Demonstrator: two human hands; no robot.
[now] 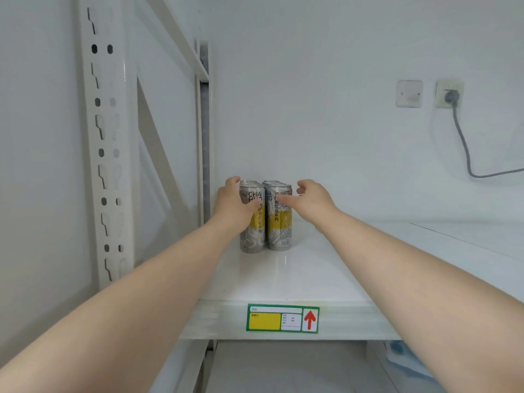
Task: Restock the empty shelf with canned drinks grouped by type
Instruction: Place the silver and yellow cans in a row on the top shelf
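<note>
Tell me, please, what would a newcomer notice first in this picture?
Two bare arms reach to a block of grey-and-yellow cans at the shelf's left end; the left hand wraps the left front can, the right hand is open beside them. A green-and-yellow label marks the shelf's front edge.

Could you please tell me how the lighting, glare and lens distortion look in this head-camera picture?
Head view: light is soft and even, shadows faint; a small glare spot sits on the shelf before the cans; the wide lens bows the upright post; the can print reads sharp.
</note>
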